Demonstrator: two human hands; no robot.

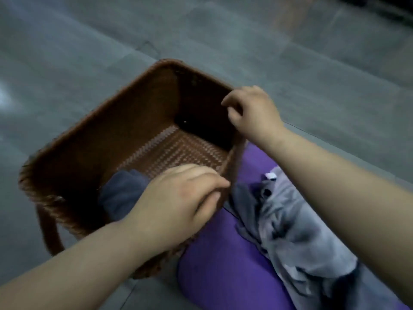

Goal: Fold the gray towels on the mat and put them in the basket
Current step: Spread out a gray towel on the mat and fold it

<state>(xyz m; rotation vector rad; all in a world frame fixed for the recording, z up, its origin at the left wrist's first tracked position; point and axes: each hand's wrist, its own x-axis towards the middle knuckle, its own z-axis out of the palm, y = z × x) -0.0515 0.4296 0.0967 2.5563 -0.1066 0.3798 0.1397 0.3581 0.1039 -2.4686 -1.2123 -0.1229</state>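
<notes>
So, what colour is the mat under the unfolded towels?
The mat is purple; the head view shows it.

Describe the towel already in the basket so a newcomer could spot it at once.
Find the brown woven basket just left of the purple mat. In its near corner, partly hidden by the left hand, lies one dark gray towel. Unlike the paler gray towels heaped loose on the mat, it is a compact bundle inside the basket.

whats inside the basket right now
One dark gray towel lies in the near corner of the basket, partly covered by the left hand. The woven bottom beyond it shows bare. The strip under the hand and near wall is hidden.
</notes>
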